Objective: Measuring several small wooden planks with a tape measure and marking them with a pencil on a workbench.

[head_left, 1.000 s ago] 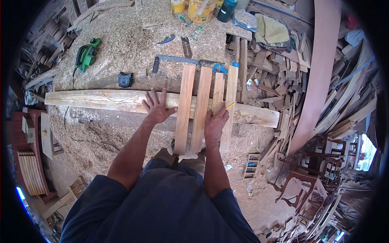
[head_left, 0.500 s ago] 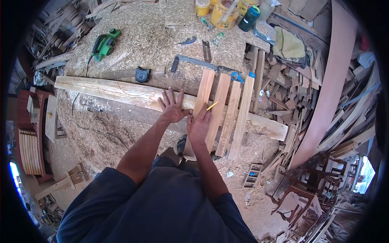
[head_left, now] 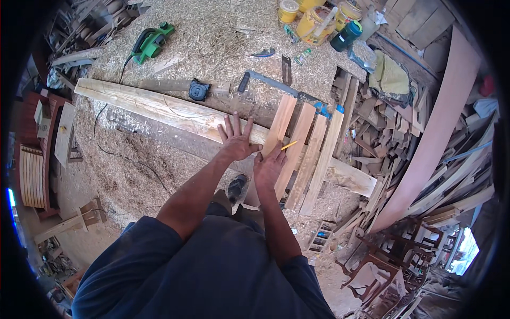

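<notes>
My left hand (head_left: 236, 138) lies spread on a long pale board (head_left: 135, 100) that runs across the sawdust-strewn bench, its thumb at the leftmost short strip (head_left: 282, 119). My right hand (head_left: 269, 167) holds a yellow pencil (head_left: 290, 144) and rests on that strip. Three more short strips (head_left: 329, 157) lie side by side to the right, crossing the long board. A tape measure (head_left: 198, 90) and a metal square (head_left: 269, 84) lie beyond the board. Blue clamp-like pieces (head_left: 322, 109) show at the strips' far ends, partly hidden.
A green planer (head_left: 151, 45) with its cord, yellow buckets (head_left: 313, 26), a dark bottle (head_left: 345, 36) and a cloth (head_left: 388, 74) are at the back. Piled offcuts (head_left: 380, 117) and a tall pink board (head_left: 435, 117) stand right; chairs (head_left: 382, 271) lower right; red furniture (head_left: 37, 186) left.
My right hand with the pencil has moved left onto the leftmost strip, near my spread left hand. The view has shifted, so the bench appears more tilted.
</notes>
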Demonstrator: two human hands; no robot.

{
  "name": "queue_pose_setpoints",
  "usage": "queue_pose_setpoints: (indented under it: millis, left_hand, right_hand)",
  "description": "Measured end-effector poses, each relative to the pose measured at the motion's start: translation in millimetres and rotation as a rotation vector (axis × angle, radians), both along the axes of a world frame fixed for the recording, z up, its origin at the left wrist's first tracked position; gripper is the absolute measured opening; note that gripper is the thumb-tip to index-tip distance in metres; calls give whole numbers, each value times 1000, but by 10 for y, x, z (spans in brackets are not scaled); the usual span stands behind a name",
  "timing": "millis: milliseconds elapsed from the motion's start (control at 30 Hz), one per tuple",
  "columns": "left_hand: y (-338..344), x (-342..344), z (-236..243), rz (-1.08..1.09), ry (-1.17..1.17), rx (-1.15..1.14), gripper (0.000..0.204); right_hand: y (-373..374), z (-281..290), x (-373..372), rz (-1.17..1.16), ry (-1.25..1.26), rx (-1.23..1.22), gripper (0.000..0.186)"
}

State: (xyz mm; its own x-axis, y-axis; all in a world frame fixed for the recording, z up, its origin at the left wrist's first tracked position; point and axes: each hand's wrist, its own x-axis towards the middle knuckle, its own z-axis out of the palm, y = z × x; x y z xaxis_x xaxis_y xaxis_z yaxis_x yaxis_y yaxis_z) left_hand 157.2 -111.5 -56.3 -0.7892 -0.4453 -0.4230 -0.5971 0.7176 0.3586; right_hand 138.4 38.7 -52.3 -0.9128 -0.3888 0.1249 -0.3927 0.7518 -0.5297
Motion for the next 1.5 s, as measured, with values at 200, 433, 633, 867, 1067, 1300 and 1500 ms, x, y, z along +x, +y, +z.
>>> queue_pose_setpoints:
  millis: [200, 433, 633, 867, 1067, 1300, 1500]
  left_hand:
    - [-1, 7, 14, 0, 5, 9, 119]
    - [-16, -3, -72, 0, 9, -31, 124]
    - [-3, -9, -61, -6, 0, -14, 121]
    - [-2, -25, -24, -4, -11, 0, 116]
    - [-37, 7, -83, -4, -13, 8, 117]
    - [-15, -15, -61, -18, -33, 4, 118]
    - [-15, -32, -31, -14, -69, -3, 120]
  right_hand:
    - [-2, -8, -9, 9, 35, -44, 83]
    - [-18, -14, -27, 9, -18, -22, 83]
    - [8, -55, -9, -6, -19, 3, 85]
    - [-33, 23, -28, -54, -93, -121, 82]
    - [366, 144, -242, -134, 150, -20, 81]
    - [516, 13, -343, -197, 74, 11, 82]
    - [467, -45, -357, -213, -11, 38, 78]
